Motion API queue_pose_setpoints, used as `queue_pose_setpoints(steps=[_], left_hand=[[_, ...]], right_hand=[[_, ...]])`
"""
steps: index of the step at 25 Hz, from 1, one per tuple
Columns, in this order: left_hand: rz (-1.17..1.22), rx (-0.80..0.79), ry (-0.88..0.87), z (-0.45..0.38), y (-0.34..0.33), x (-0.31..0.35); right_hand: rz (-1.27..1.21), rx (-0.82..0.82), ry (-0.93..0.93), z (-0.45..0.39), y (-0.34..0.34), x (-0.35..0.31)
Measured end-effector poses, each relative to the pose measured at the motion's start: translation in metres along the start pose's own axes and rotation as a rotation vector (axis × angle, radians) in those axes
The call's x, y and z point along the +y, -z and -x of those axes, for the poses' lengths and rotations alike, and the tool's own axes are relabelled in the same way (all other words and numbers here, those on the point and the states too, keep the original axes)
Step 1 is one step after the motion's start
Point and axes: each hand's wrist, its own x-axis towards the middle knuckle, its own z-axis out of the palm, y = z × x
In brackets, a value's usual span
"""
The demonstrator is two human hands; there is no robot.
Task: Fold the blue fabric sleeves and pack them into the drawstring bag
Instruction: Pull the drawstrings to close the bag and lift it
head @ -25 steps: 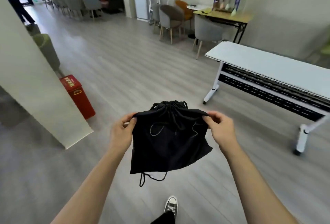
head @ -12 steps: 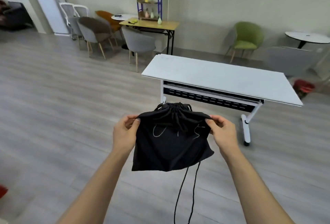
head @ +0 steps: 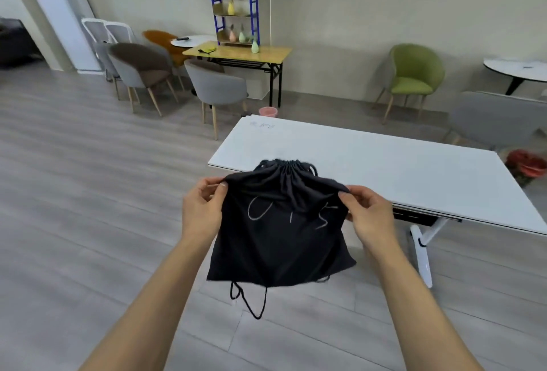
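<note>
You've got the black drawstring bag (head: 279, 228) up in the air in front of you, both arms out. Your left hand (head: 201, 208) pinches its upper left edge between thumb and fingertips, and your right hand (head: 368, 214) pinches the upper right edge the same way. The neck is cinched tight in a gathered bunch at the top, pale chalky marks run across the front, and loops of cord (head: 251, 301) dangle below the bottom hem. Just beyond the bag stands a long white table (head: 399, 163), with grey wood floor (head: 88, 193) underneath. I can't see any blue sleeves.
</note>
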Motion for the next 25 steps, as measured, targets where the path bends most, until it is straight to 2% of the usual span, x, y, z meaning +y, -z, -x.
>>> queue_pose_setpoints(steps=[6, 15, 19, 25], left_hand=[[0.029, 0.017, -0.013, -0.138, -0.09, 0.011], [0.143, -0.132, -0.099, -0.383, -0.233, 0.036], [0.158, -0.143, -0.164, -0.468, -0.294, 0.073], [0.191, -0.135, -0.272, -0.546, -0.36, 0.125]], right_hand=[[0.02, 0.037, 0.065, -0.167, -0.037, -0.033], [-0.042, 0.197, 0.195, -0.433, -0.098, -0.097], [-0.064, 0.258, 0.296, -0.521, -0.105, -0.14], [-0.187, 0.234, 0.381, -0.604, -0.115, -0.209]])
